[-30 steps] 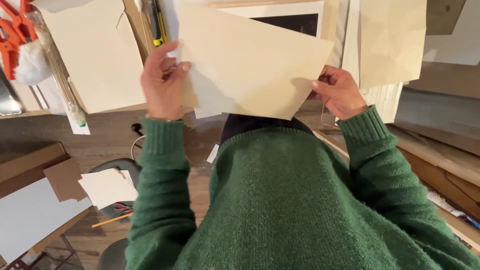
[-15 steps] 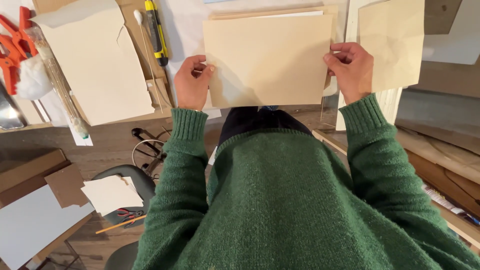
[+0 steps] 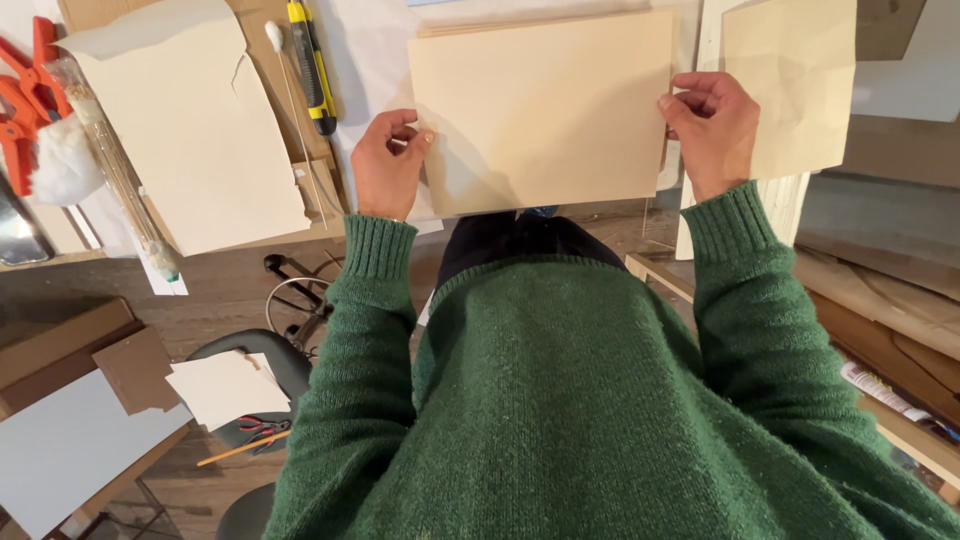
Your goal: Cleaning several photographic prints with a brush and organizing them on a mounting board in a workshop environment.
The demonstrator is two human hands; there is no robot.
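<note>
Far left on the tabletop (image 3: pixel 30 265) we see orange clamps (image 3: pixel 25 95), a white fluffy wad (image 3: pixel 62 165) and a clear sleeve of thin sticks (image 3: pixel 115 165). Next to those lies a torn cream sheet (image 3: pixel 185 130), then a cotton-tipped stick (image 3: pixel 290 90) and a yellow-black utility knife (image 3: pixel 312 65). Lower left, below the tabletop, a stool carries a white scrap (image 3: pixel 225 385) w/ small scissors (image 3: pixel 262 428) and a pencil (image 3: pixel 240 450).

Our left hand (image 3: pixel 385 165) has its grip closed on the left edge of the tan sheet (image 3: pixel 545 105), thumb and fingers pinching. The right hand (image 3: pixel 712 125) is closed the same way on the right edge. The sheet is held betw. both hands, above the tabletop, in front of the chest.

What changed: a sec ago the sheet sat skewed, one corner pointing down, hands bunched closer. Half a sec ago it was nearly level. Now it's square to us and stretched flat, hands wider apart. We judge the sheet has been turned and squared up, held taut and aligned w/ the board edges behind it.

Far right, a second tan sheet (image 3: pixel 795 85) leans upright just beside the right hand; timber boards (image 3: pixel 880 290) lie below it.
</note>
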